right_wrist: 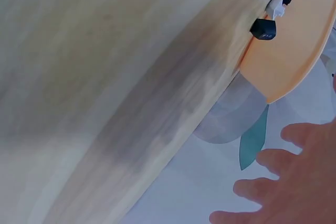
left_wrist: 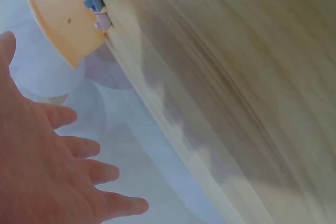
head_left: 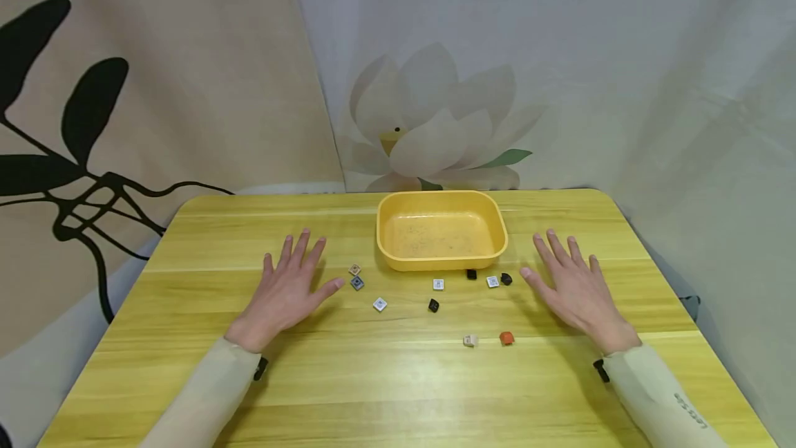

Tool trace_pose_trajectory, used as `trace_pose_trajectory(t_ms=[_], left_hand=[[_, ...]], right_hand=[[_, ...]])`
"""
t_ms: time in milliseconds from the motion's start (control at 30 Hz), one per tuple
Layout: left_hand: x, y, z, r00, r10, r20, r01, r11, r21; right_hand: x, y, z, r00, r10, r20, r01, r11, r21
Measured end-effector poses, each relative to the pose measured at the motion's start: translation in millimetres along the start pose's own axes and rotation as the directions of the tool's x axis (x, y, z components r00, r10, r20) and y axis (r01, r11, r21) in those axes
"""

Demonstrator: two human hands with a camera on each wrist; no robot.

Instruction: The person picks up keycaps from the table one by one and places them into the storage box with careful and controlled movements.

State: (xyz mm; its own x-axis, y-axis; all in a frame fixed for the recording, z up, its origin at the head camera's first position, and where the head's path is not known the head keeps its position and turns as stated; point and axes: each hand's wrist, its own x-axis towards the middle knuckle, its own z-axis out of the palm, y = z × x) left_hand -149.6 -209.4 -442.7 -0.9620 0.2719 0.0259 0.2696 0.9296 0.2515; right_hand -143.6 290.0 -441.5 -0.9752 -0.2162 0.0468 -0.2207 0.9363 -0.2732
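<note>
- Left hand (head_left: 286, 299) and right hand (head_left: 578, 292): fingers spread, backs upward, above the yellow wood-grain worktop (head_left: 398, 393).
- Small keycap-like plastic pieces (head_left: 380, 304), in white, grey, black and orange-red: scattered on the worktop between the hands.
- Yellow rectangular plastic basin with rounded corners (head_left: 441, 263): behind the pieces, near the far edge.
- Beige and white fabric backdrop (head_left: 622, 102): printed with a pale lotus (head_left: 429, 137) and black leaves (head_left: 95, 110).
- Worktop's near edge: cut off. Most markings on the pieces: too small to read.

Pale flower-print cloth (head_left: 622, 102) behind a yellowish wooden table (head_left: 385, 386)
</note>
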Motion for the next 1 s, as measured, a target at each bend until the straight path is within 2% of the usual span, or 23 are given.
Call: trace_pose_trajectory(t_ms=[200,367,533,767,1000], left_hand=[[5.2,9.1,-1.2,1.000,-0.002,-0.005,0.001,0.999,-0.034],[13.0,22.8,-3.6,1.000,-0.004,-0.016,0.003,0.997,-0.079],[21.1,37.5,-3.4,1.000,0.016,-0.017,-0.018,0.994,-0.105],[37.0,57.7,1.3,0.999,0.042,-0.024,-0.045,0.990,-0.136],[54.1,71.0,8.9,0.999,0.034,-0.022,-0.037,0.987,-0.157]], right_hand=[[-0.4,-1,1,1.000,-0.004,0.004,0.004,1.000,0.001],[-1.3,-2,2,1.000,-0.008,0.006,0.008,1.000,0.015],[-1.7,-4,4,1.000,-0.012,0.007,0.012,1.000,0.029],[-2.6,-7,8,1.000,-0.007,0.028,0.006,0.999,0.047],[-3.7,-10,10,0.999,-0.014,0.029,0.013,0.999,0.043]])
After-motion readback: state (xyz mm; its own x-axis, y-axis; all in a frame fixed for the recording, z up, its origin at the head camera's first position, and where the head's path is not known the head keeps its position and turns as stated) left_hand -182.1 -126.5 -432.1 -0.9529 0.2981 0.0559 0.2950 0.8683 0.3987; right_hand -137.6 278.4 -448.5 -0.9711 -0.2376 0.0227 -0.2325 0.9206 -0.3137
